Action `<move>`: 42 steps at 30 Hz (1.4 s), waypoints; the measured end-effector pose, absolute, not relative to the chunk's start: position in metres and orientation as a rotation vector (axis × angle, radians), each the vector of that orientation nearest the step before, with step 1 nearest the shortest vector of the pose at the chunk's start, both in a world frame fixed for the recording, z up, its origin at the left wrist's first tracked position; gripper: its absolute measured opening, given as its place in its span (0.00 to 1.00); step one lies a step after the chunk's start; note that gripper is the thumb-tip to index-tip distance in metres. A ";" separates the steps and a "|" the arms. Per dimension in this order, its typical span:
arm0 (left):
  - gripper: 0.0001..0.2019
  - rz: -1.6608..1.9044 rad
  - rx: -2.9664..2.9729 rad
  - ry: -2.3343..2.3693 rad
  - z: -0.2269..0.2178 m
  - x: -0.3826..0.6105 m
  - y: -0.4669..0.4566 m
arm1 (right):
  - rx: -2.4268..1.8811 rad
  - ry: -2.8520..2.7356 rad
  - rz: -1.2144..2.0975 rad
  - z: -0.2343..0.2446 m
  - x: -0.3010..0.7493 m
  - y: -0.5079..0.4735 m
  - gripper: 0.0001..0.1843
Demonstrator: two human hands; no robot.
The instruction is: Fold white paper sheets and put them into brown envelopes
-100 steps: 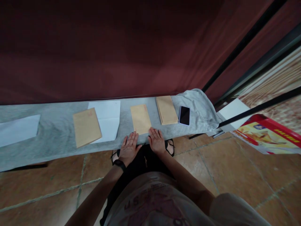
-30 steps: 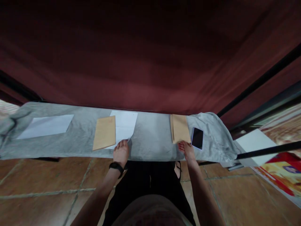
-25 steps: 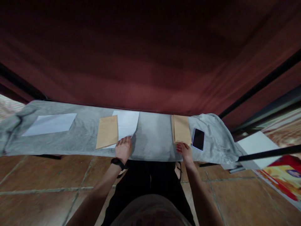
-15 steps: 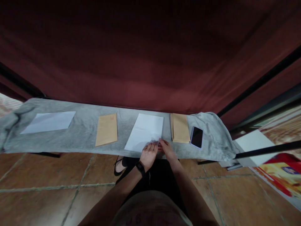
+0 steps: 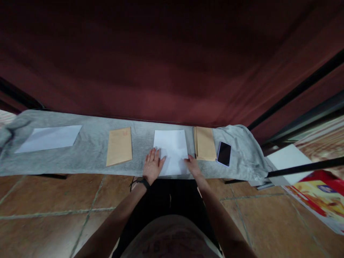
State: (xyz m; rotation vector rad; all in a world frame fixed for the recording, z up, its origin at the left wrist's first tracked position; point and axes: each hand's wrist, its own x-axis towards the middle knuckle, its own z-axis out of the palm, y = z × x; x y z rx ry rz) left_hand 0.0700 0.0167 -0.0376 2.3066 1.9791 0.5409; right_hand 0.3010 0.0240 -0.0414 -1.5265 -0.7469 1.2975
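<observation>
A white sheet of paper (image 5: 170, 141) lies squared up in front of me on a grey cloth, with a crease or overlapping edge across its middle. My left hand (image 5: 152, 165) rests at its left edge, fingers stretched and thumb spread onto the paper. At the right edge, my right hand (image 5: 192, 166) grips the paper's side, its thumb on top; part of its fingers is hidden. Just beyond that hand lies a small stack of brown envelopes (image 5: 206, 144). Left of the paper is a single brown envelope (image 5: 119, 147).
The grey cloth (image 5: 91, 150) covers a long narrow bench. More white paper (image 5: 49, 138) lies at its far left, and a phone (image 5: 224, 154) at the right. A dark red curtain (image 5: 161, 89) hangs behind. A white box (image 5: 290, 163) and a red-yellow package (image 5: 322, 197) sit lower right.
My hands were close together at the paper's near right corner; they have parted to its two sides. The paper, slanted before, now lies straighter and looks shorter.
</observation>
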 end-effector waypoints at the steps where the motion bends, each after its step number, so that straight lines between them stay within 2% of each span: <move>1: 0.31 0.507 2.331 1.961 -0.041 0.071 0.018 | -1.578 -0.793 1.211 -0.042 0.299 0.022 0.11; 5: 0.28 0.340 2.453 1.775 -0.051 0.087 0.019 | -1.785 -1.402 0.576 -0.046 0.279 0.012 0.28; 8: 0.27 0.261 2.506 1.652 -0.055 0.098 0.027 | -1.696 -1.835 0.379 -0.050 0.254 0.013 0.26; 13: 0.30 0.233 2.560 1.547 -0.057 0.101 0.046 | -1.658 -2.056 0.355 -0.058 0.228 0.029 0.26; 28: 0.32 0.394 2.397 1.842 -0.060 0.047 0.051 | -1.762 -1.885 0.299 -0.069 0.285 0.021 0.33; 36: 0.31 0.455 2.284 1.970 -0.056 0.040 0.048 | -1.756 -1.787 0.336 -0.067 0.289 0.013 0.32; 42: 0.29 0.368 2.464 1.592 -0.047 0.099 0.086 | -1.690 -1.956 0.418 -0.051 0.253 0.073 0.30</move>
